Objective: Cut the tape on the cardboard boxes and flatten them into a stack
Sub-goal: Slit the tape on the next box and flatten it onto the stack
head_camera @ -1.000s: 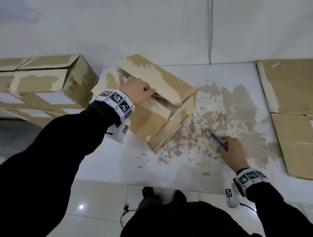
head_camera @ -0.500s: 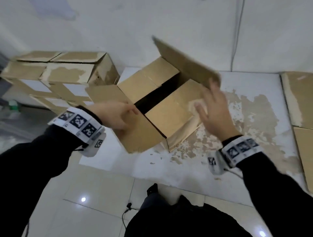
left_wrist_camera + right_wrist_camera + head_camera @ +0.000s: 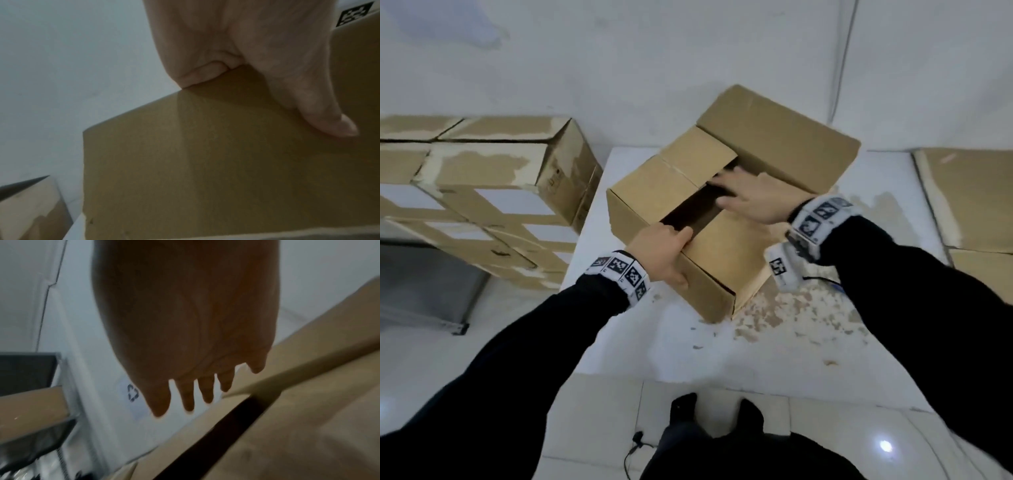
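left hand (image 3: 664, 251) gripping cardboard box (image 3: 726, 267), right hand (image 3: 758, 198) spread above

I see the cardboard box (image 3: 722, 246) in plain tan-brown, its opening a dark near-black gap; the table (image 3: 654, 342) is white, flecked with tan scraps; both wristbands (image 3: 619, 270) are white with black square-code patterns; the sleeves (image 3: 524, 359) are black; the stacked boxes (image 3: 493, 192) at left are brown with white label patches and pale torn streaks; the wall (image 3: 619, 51) is off-white
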Available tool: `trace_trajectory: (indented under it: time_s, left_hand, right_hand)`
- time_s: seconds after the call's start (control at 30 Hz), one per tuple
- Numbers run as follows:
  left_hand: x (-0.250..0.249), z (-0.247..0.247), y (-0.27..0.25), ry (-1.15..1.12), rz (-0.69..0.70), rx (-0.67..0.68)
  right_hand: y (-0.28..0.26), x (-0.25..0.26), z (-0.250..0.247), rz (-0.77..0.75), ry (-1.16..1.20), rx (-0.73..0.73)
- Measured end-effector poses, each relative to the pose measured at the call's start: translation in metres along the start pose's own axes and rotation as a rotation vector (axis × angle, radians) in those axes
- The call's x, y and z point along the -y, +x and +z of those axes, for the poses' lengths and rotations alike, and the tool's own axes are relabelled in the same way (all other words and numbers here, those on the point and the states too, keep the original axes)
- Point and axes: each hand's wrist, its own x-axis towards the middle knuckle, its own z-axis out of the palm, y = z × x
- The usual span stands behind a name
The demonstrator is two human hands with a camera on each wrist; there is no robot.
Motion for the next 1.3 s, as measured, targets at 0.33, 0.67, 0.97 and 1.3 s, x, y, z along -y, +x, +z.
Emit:
trace_trajectory:
  time_s: [0.33,0.67,0.97,1.3]
  left_hand:
    - [0.013,0.009,0.0,0.201,0.091,-0.08]
    - [0.042,-0.02,-0.017,0.273,0.054,-0.134]
    - [0.165,-0.041,0.023,-0.184,-0.174,-0.07]
    - [0.045,-0.1,0.037,-0.985,0.541,-0.721]
  right_hand:
    - [-0.116,0.032,-0.068,0.307,-0.146,-0.064]
    - [-0.072,0.029,0.07,0.957,1.249,-0.244]
    - [-0.088,0.034,0.064,0.853,1.148,-0.716]
    - [-0.051,0.065,0.147,0.905,0.477,-1.099]
